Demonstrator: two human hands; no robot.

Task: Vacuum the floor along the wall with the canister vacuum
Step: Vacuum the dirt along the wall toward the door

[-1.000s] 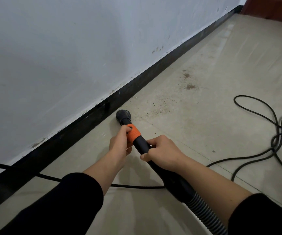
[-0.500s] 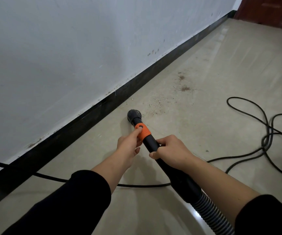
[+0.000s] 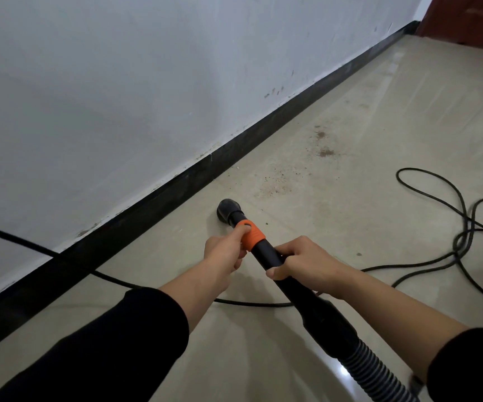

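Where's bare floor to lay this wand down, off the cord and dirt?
Bare: floor between dirt patches and door; also between the forearms, below the cord. Crowded: cord loops at right, dirt ahead of the nozzle.

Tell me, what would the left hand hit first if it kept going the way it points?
The left hand grips the orange collar, so that comes first; past it, probably just dusty floor.
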